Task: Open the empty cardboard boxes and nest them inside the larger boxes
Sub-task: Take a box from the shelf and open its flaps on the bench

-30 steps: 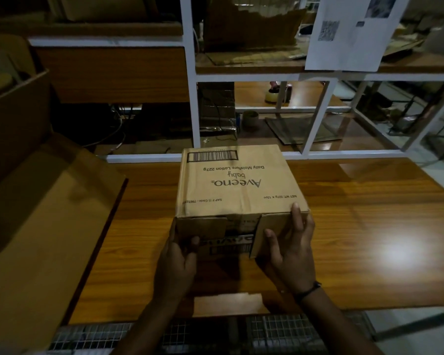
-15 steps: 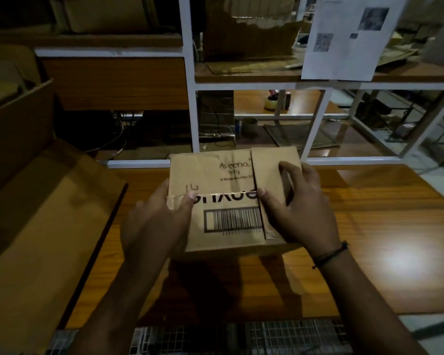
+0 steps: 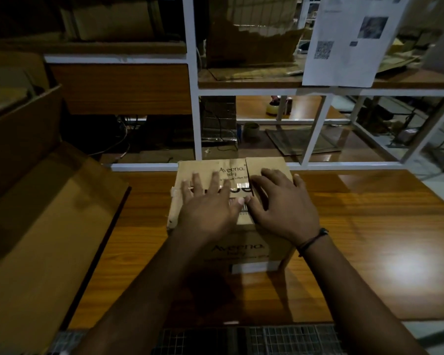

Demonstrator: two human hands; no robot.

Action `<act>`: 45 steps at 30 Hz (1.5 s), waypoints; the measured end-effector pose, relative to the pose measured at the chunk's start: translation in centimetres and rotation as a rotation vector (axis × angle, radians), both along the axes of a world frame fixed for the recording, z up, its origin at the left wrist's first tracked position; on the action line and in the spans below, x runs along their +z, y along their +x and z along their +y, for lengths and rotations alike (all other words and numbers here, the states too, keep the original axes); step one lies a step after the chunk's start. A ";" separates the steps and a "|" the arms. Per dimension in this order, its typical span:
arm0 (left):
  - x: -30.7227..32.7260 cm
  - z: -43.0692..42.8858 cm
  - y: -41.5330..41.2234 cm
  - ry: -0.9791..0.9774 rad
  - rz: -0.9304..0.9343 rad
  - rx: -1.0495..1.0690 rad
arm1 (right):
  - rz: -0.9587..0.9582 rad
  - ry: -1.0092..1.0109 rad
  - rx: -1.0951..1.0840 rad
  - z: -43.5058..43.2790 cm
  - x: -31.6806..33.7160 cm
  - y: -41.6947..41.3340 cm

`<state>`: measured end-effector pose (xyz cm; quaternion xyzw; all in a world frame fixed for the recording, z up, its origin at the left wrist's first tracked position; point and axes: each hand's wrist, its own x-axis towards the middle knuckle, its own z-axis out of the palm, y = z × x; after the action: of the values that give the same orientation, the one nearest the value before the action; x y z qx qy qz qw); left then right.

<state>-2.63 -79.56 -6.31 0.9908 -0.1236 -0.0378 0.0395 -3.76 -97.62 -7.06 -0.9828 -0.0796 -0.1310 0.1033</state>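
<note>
Both hands lie spread on the top of the small cardboard box (image 3: 203,167). The left hand (image 3: 208,208) is flat, palm down, with straight, fanned fingers pressing the left part of the top. The right hand (image 3: 280,206) rests beside it with its fingers apart and slightly bent over the right flap (image 3: 267,163). Neither hand curls round anything. The two thumbs touch at their tips over the barcode print, midway between the palms. A dark wristband (image 3: 314,238) sits on the right wrist.

A strip of shiny tape (image 3: 239,187) runs across the top under the fingers of both hands. The flap's cut edge shows in the gap between them.

The box stands directly under the palms. Its far edge lies just past the fingertips, its left edge is just outside the left little finger, and its printed front face drops away below the wrists.

The box rests on a wooden table (image 3: 369,226), which lies bare well out from the right hand and also between the forearms toward the near edge. Close beside the left forearm a large open cardboard box (image 3: 49,226) takes up that side. Beyond the fingertips the table ends at a white shelf frame (image 3: 195,111), with a printed sheet (image 3: 344,47) hanging high above the right hand.
</note>
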 end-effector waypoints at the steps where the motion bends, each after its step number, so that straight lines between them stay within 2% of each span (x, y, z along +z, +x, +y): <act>1: 0.0 -0.6 0.0 -0.006 -0.002 -0.042 | -0.008 -0.001 0.025 -0.1 0.0 -0.2; 5: -0.5 -1.2 0.3 -0.031 -0.017 -0.080 | -0.040 -0.038 0.185 -0.7 -0.3 -1.0; 10: -0.8 -1.1 0.2 -0.045 -0.055 -0.060 | -0.060 -0.028 0.172 -0.9 -0.5 -1.0; 12: -0.8 -1.1 0.2 -0.049 -0.066 -0.058 | -0.161 0.063 0.160 -1.0 -0.4 -1.2; 16: -0.9 -0.9 0.2 -0.062 -0.085 -0.062 | -0.498 0.244 0.157 -1.5 0.3 -1.8; 19: -0.9 -0.8 0.2 -0.074 -0.089 -0.060 | -0.667 0.276 0.120 -2.9 1.1 -1.8; 22: -1.0 -0.8 0.2 -0.087 -0.104 -0.048 | -0.758 0.217 -0.108 -4.6 1.7 -2.0; 24: -1.1 -0.8 0.2 -0.094 -0.106 -0.047 | -0.720 0.067 -0.333 -5.2 1.5 -2.5; 26: -1.3 -0.8 0.3 -0.096 -0.112 -0.048 | -0.572 -0.031 -0.482 -5.4 0.7 -3.1; 30: -1.6 -0.8 0.4 -0.092 -0.124 -0.045 | -0.291 -0.064 -0.573 -6.0 -1.8 -3.6; 33: -1.7 -0.7 0.2 -0.095 -0.141 -0.045 | -0.160 0.140 -0.517 -5.9 -3.0 -3.7; 41: -1.6 -0.6 0.0 -0.116 -0.154 -0.040 | -0.003 0.826 -0.217 -2.8 -3.5 -4.5; 45: -1.8 -0.6 0.0 -0.123 -0.171 -0.040 | -0.034 0.909 -0.179 -2.5 -3.3 -4.6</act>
<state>-2.62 -80.14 -8.15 0.9834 -0.1485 0.0538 0.0889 -8.40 -100.15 -10.33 -0.8385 0.0696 -0.1770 0.5106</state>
